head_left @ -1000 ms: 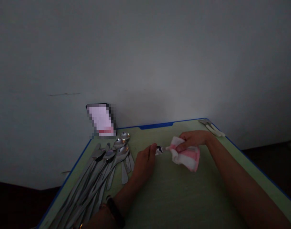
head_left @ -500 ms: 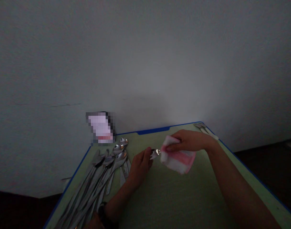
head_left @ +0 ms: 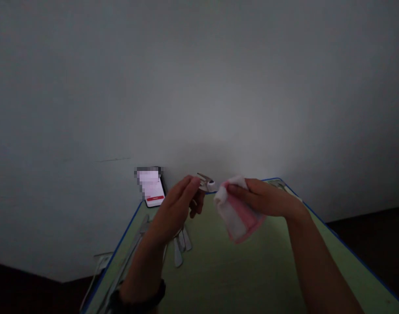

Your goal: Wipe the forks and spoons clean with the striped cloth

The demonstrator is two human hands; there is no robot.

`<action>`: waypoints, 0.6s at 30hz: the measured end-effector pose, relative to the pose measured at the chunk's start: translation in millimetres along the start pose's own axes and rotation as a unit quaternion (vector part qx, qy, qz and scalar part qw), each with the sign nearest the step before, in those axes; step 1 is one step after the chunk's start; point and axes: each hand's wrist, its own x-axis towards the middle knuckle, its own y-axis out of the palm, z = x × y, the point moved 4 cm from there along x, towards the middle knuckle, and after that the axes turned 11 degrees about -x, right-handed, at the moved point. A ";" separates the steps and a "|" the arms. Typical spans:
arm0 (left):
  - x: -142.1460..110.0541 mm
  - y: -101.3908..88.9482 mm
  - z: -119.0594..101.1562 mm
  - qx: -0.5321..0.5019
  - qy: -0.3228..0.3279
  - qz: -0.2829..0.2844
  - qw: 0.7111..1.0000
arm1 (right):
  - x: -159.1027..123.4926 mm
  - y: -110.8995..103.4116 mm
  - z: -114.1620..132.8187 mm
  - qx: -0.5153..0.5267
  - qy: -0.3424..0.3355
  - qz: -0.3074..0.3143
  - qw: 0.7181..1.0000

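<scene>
- Head view: a grey wall fills the upper part, and both hands are raised over the far end of a green-topped table with a blue edge.
- Left hand: closed, its fingers curled around a metal fork. The grip hides the handle, and the tines point up and away.
- Right hand: closed, pinching a pink-and-white cloth between thumb and fingers. The cloth's folded edge is just beside the fork's neck or touching it; the dim light leaves that unclear.
- Beneath the left hand: flat metal cutlery handles lie on the tabletop, and a dark band circles the left wrist.
- Behind the table's corner: a phone with a pixelated screen leans toward the wall.
- Step in hand, as judged: cloth meeting fork at the neck, tines uncovered. The next move calls for bringing the cloth along onto the tines.
</scene>
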 end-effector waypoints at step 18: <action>-1.3 -14.0 -1.5 0.061 0.077 0.009 0.995 | 18.9 22.1 -6.6 0.090 0.002 0.105 0.990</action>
